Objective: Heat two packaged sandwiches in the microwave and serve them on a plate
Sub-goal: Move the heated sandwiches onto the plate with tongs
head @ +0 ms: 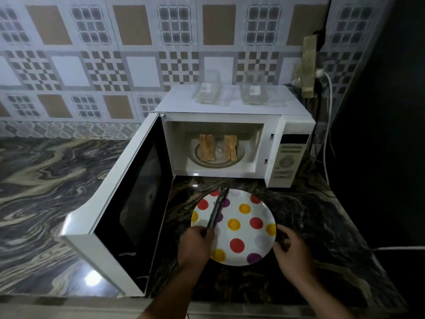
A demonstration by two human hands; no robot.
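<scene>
Two toasted sandwiches, one on the left (207, 150) and one on the right (230, 150), stand on the turntable inside the white microwave (271, 143). Its door (128, 203) hangs wide open to the left. In front of it lies a white plate (250, 210) with red, yellow and purple dots. My left hand (195, 245) is closed around the handle of dark tongs (217, 208), whose tips reach over the plate's far rim. My right hand (292, 252) grips the plate's right rim.
Two empty clear plastic sandwich boxes, left (208, 90) and right (254, 90), sit on top of the microwave. A white cable (327, 125) and a plug hang at the right by a dark wall. The marbled counter (46, 192) stretches to the left.
</scene>
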